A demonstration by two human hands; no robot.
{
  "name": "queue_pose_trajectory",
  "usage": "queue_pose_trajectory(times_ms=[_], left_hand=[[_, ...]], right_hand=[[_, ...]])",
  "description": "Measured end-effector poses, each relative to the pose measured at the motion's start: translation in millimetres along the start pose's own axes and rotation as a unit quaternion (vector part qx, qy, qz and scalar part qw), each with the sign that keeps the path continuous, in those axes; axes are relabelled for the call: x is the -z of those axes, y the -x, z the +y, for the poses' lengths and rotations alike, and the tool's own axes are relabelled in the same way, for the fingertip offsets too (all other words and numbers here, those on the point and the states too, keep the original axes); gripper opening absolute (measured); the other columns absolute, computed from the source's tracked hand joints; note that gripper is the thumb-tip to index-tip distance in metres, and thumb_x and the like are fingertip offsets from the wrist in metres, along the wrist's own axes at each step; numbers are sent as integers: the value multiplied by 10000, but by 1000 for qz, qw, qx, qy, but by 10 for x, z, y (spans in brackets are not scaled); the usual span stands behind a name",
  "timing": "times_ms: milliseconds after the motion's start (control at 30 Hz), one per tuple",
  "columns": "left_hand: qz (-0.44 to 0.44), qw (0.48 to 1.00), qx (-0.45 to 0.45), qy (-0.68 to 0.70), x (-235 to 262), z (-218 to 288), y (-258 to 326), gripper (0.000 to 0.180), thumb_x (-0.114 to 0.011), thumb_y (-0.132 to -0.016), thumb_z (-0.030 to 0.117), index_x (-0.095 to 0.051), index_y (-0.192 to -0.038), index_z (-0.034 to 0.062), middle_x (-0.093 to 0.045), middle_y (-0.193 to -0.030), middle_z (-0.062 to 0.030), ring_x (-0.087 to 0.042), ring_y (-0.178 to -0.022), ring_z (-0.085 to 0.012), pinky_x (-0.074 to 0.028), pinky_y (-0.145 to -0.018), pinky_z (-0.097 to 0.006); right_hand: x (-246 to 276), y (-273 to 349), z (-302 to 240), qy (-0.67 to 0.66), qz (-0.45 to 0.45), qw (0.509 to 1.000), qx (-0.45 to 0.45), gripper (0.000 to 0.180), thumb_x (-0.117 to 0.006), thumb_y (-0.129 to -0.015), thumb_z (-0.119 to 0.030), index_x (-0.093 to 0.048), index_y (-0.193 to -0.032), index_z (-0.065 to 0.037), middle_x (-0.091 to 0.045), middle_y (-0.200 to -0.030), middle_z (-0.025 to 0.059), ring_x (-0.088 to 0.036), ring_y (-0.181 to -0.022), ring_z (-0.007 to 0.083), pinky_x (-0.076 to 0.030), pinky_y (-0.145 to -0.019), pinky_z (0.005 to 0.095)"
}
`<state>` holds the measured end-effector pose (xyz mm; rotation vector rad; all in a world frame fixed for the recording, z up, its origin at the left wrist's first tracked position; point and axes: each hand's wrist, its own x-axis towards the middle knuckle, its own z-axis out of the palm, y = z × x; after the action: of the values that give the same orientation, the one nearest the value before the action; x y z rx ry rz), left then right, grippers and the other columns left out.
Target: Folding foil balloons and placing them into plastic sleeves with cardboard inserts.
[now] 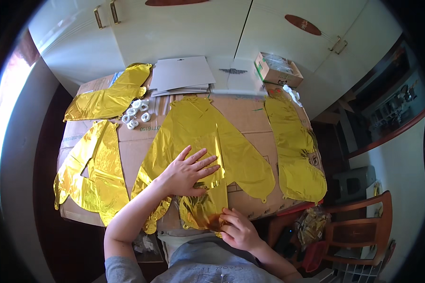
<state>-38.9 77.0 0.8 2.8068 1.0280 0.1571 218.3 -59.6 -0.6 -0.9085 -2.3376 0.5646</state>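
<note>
A large flat gold foil balloon (198,122) lies spread over the middle of the cardboard-covered table. My left hand (190,172) rests flat on it with the fingers spread. At the near edge, my right hand (238,229) has its fingers closed on a folded strip of the same foil, which bends down over the table's edge. The fingertips partly hide that grip. To the left lies an A-shaped gold foil balloon (92,174), with another gold foil balloon (106,96) behind it. One more gold foil balloon (295,146) lies on the right.
Several white ribbon rolls (136,113) sit at the back left. Grey card sheets (184,73) are stacked at the back, beside a cardboard box (278,70) holding clear plastic. Cabinets (184,33) stand behind the table. A wooden chair (359,231) is at the near right.
</note>
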Motion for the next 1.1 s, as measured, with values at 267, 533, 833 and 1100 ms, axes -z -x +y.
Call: queue_pose_trajectory(times_ms=[267,533,833,1100], left_hand=[[-2,1000,2,5,-17,-10,6,829,-619,-777,515,-341,-1506,237,-297,-1579,-45,-277,-1447,-315,-181,-1156,-585],[6,1000,-1,1,-34,-16,4,813,-617,-777,510,-356,-1499,242,-313,-1571,-45,-287,-1444,-308,-191,-1153,-585],[18,1000,-2,-12,-53,-18,12,767,-585,-814,555,-391,-1482,232,-331,-1562,-48,-295,-1440,-312,-189,-1153,-582],[18,1000,2,-3,6,20,-10,935,-570,-739,762,-404,-1478,213,-337,-1558,-47,-286,-1442,-309,-158,-1165,-575]], right_hand=[[75,-21,229,-38,28,999,-10,238,-706,-833,-127,-647,-1052,-55,-625,-1223,112,-575,-1203,295,-431,-1066,444],[139,-315,475,141,1,990,-8,352,-704,-856,-207,-658,-1169,-52,-632,-1252,78,-552,-1233,276,-415,-1058,432],[126,-352,466,137,-38,990,-1,355,-720,-843,-265,-686,-1129,-58,-636,-1247,74,-523,-1270,279,-413,-1056,437],[152,-353,481,138,-60,988,-23,379,-708,-847,-326,-691,-1155,-106,-621,-1294,30,-488,-1309,276,-378,-1078,463]])
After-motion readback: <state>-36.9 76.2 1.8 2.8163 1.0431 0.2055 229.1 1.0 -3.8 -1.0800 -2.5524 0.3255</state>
